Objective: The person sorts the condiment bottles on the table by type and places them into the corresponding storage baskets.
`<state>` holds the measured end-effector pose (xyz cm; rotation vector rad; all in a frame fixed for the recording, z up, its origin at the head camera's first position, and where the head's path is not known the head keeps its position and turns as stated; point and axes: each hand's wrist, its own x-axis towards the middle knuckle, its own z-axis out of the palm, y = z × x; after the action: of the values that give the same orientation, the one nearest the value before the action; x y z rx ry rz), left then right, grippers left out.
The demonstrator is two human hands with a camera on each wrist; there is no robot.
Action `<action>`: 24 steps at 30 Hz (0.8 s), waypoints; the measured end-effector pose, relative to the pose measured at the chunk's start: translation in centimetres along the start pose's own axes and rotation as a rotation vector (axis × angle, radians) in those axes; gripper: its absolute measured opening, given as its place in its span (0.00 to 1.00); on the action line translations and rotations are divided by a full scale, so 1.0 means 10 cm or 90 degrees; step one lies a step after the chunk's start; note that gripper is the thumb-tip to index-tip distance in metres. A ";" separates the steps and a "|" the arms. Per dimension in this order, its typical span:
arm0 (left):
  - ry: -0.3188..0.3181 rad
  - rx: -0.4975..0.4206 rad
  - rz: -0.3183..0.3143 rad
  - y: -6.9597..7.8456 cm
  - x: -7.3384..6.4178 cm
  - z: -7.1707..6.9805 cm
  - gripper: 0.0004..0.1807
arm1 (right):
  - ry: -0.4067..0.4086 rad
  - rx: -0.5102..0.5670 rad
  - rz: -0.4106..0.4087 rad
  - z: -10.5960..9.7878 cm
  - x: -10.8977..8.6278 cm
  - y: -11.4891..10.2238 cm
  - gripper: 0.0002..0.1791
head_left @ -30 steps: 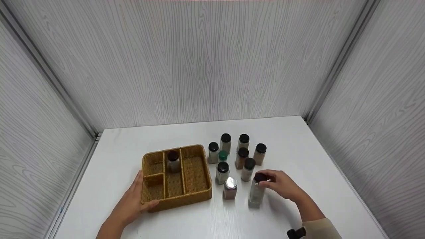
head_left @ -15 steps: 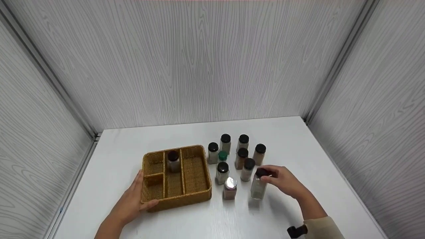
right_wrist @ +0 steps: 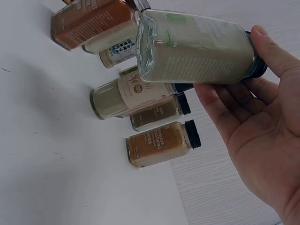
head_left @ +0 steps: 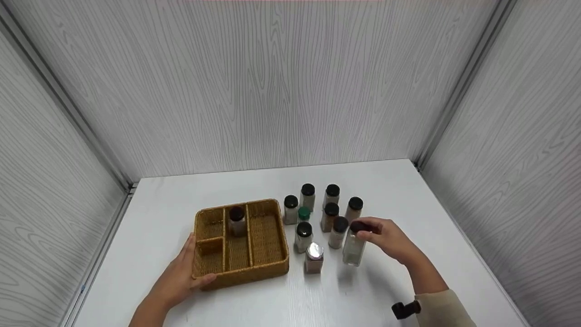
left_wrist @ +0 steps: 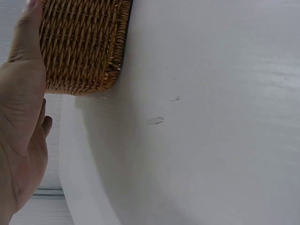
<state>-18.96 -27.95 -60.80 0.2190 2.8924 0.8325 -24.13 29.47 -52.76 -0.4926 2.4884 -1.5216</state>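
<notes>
My right hand [head_left: 386,240] pinches the dark cap of a clear glass spice jar [head_left: 354,250] between thumb and fingers. The jar hangs above the table, its shadow below it. In the right wrist view, this seasoning jar [right_wrist: 197,47] shows pale contents and a green mark, its base pointing left. My left hand [head_left: 178,278] rests against the near left corner of a wicker basket [head_left: 244,274], fingers straight along its left side, thumb at the front rim. The left wrist view shows the thumb along the woven wall [left_wrist: 79,47]. One dark-capped jar [head_left: 237,222] stands inside the basket.
Several black-capped spice jars [head_left: 330,218] stand right of the basket, among them a green-capped jar [head_left: 304,213]. Nearest the front is a silver-topped jar [head_left: 314,259]. Pale wood-grain panels [head_left: 272,91] surround the white table [head_left: 254,304].
My right hand has lifted the spice jar off the table and carried it slightly farther from me. My left hand and the basket have stayed put.
</notes>
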 end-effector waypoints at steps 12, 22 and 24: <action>-0.003 -0.002 -0.010 0.01 -0.02 0.00 0.76 | -0.008 0.025 0.030 -0.06 0.15 -0.18 0.29; -0.009 -0.012 -0.015 0.02 -0.02 0.00 0.76 | -0.009 0.013 0.028 -0.04 0.26 -0.23 0.30; -0.013 -0.012 -0.017 0.02 -0.01 0.00 0.77 | -0.004 0.005 0.024 -0.03 0.28 -0.24 0.29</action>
<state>-18.80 -27.81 -60.71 0.1851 2.8615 0.8476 -26.42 27.66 -50.43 -0.4456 2.4718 -1.5117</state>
